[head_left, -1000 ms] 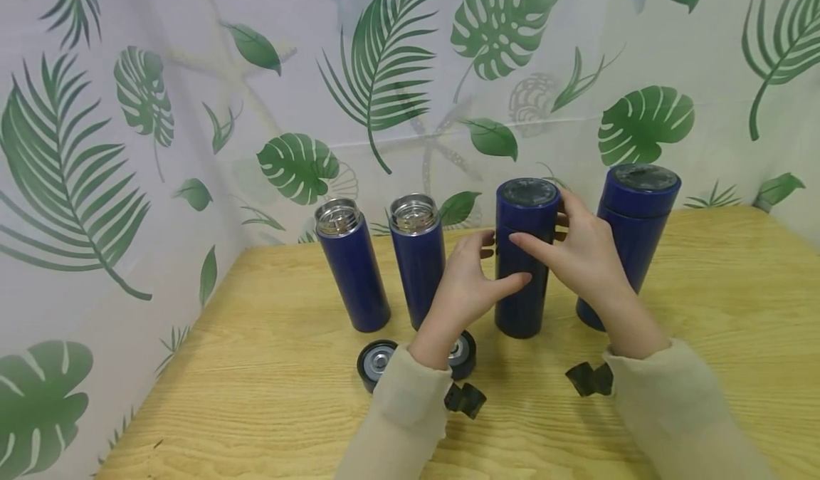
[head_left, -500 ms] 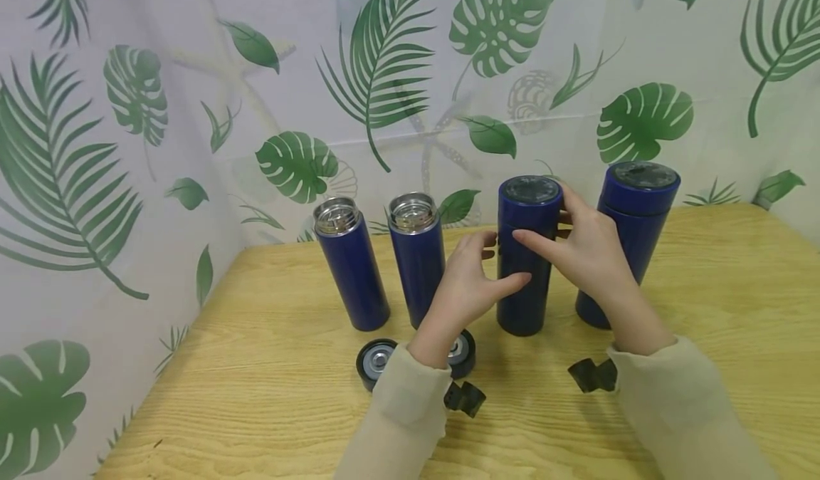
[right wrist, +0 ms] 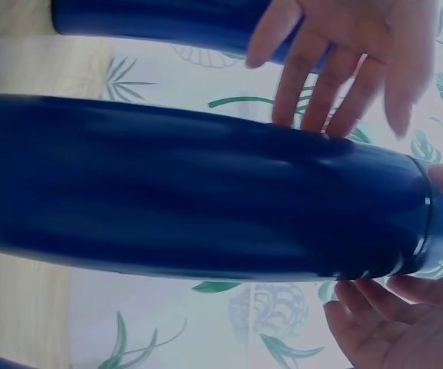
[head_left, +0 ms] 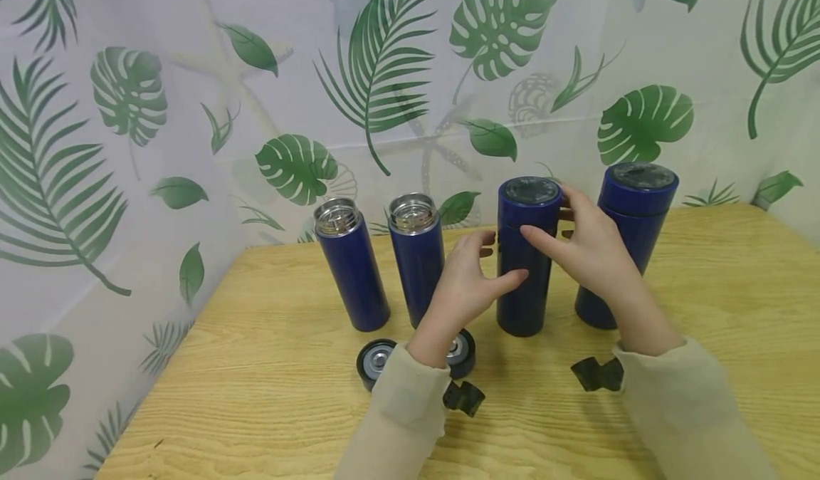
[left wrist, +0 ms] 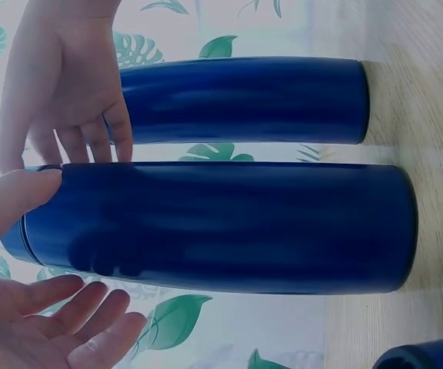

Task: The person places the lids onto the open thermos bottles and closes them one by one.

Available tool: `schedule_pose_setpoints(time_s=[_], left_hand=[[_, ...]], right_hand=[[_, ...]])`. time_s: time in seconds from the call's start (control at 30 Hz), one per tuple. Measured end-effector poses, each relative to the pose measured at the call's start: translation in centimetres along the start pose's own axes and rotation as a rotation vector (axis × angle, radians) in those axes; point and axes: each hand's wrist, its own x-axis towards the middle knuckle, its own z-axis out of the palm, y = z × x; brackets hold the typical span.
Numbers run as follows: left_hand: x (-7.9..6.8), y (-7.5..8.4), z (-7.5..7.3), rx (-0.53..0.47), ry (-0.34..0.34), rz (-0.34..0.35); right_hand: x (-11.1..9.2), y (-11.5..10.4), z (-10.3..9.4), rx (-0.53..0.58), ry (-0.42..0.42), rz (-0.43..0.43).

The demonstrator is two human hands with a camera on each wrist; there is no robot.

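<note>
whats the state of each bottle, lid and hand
leftmost blue cylindrical bottle, upright, uncapped
second blue cylindrical bottle from left, upright, uncapped
third blue cylindrical bottle, upright, capped
rightmost blue cylindrical bottle, upright, capped
two round black lids, undersides up
left hand, unclenched, loosely spread
right hand, unclenched, loosely spread

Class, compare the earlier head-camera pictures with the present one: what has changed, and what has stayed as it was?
The right hand has shifted slightly right. The capped flask between it and the left hand may have edged right too. The leaf-print cloth at far left has drifted left. No grip was visibly made or released. The left hand, two open flasks, rightmost flask and two lids look unchanged.
</note>
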Motion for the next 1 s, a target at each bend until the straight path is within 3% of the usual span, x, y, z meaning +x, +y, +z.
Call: schedule_pose_setpoints(time_s=[0.3, 1.0], left_hand=[[-0.3, 0.3, -0.4, -0.016, 0.025, 0.008], [-1.5, 1.5, -1.3, 0.007, 0.058, 0.073]], right_hand=[[-0.8, -0.8, -1.0, 0.046, 0.072, -0.082], [-2.3, -2.1, -2.0, 0.053, 0.131, -0.171]])
